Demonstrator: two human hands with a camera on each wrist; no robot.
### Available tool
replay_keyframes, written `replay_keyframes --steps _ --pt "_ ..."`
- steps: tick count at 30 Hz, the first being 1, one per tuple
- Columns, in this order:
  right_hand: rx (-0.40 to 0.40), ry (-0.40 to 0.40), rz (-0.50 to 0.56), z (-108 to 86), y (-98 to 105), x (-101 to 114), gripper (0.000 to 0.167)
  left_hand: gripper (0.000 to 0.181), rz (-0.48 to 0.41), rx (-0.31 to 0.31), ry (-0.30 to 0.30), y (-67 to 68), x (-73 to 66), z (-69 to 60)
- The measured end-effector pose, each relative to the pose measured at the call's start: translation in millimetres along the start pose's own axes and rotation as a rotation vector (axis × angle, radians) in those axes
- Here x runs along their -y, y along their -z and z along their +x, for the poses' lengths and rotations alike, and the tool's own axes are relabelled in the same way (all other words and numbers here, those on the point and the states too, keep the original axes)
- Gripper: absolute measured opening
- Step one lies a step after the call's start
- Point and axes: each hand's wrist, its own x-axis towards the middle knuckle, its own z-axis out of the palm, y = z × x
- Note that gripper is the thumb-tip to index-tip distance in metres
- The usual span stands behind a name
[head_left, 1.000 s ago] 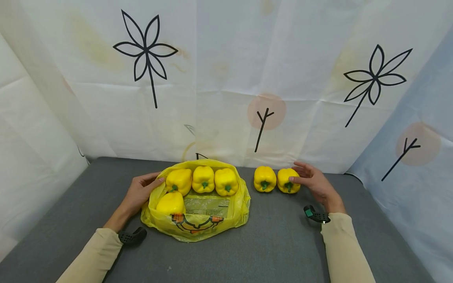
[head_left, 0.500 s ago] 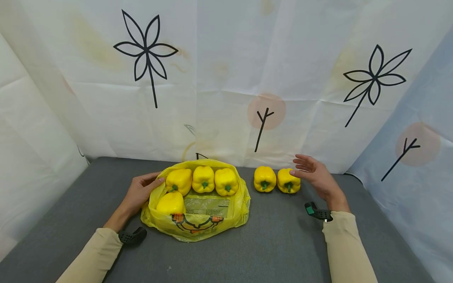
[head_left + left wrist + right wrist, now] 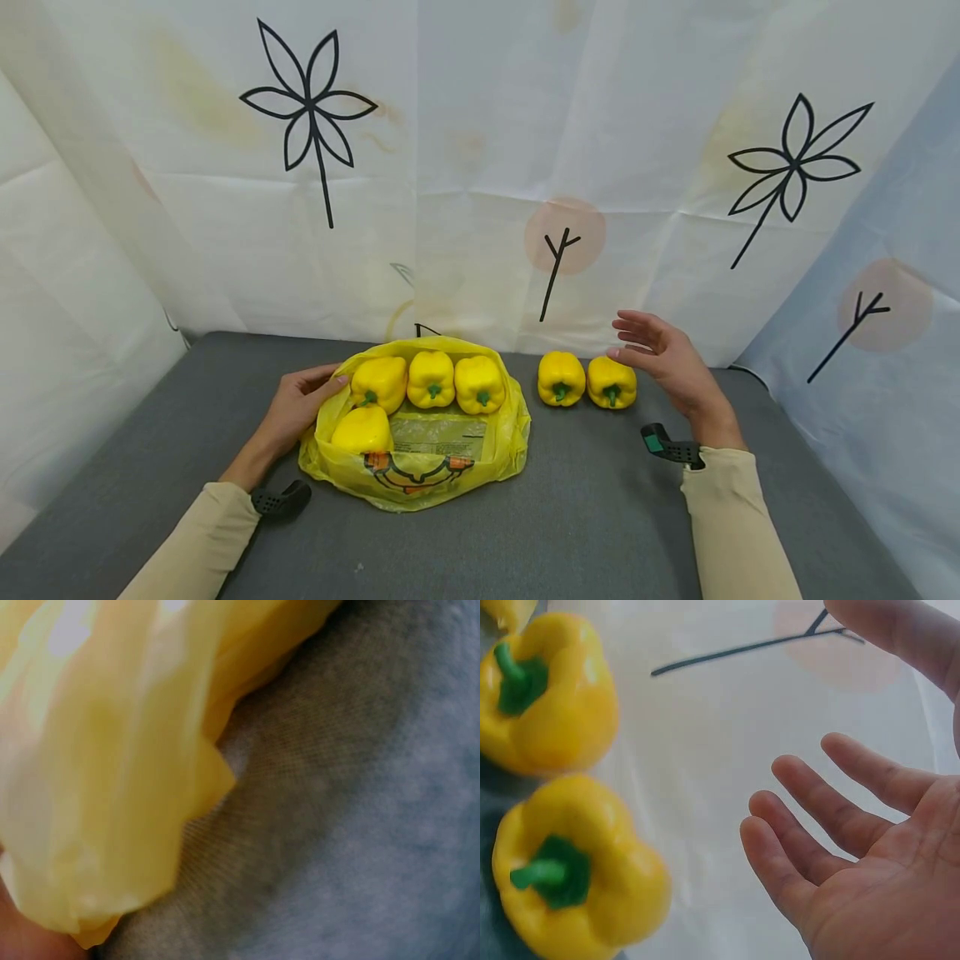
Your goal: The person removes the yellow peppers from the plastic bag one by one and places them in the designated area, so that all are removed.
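Note:
A yellow plastic bag (image 3: 510,442) stands with its mouth wide, several yellow bell peppers (image 3: 431,380) inside along its back and left. At its left side, my left hand (image 3: 298,406) grips the rim, thumb over the edge; the other fingers are partly hidden by the bag. In the left wrist view, the bag's crumpled film (image 3: 112,772) fills the left half. Two more bell peppers, a left one (image 3: 561,379) and a right one (image 3: 612,383), sit to the right of the bag. Above the right one hovers my right hand (image 3: 667,362), fingers spread and holding nothing.
Everything sits on a grey cloth-covered table (image 3: 585,517). A white fabric backdrop (image 3: 480,150) with leaf drawings rises behind the peppers and continues at both sides. Each wrist wears a dark strap (image 3: 671,448).
My right hand has lifted up and away from the right-hand pepper, its fingers straightening. The peppers, the bag and my left hand have stayed in place.

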Motion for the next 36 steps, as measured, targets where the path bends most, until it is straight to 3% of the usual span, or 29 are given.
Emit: replay_keyframes --steps 12,36 --pt "0.056 0.066 0.048 -1.4 -21 26 0.066 0.05 0.007 -0.001 0.006 0.0 1.0 0.5" --pt "0.181 0.183 0.032 -0.8 -76 44 0.063 0.052 0.027 -0.004 0.03 0.4 3.3 1.9"
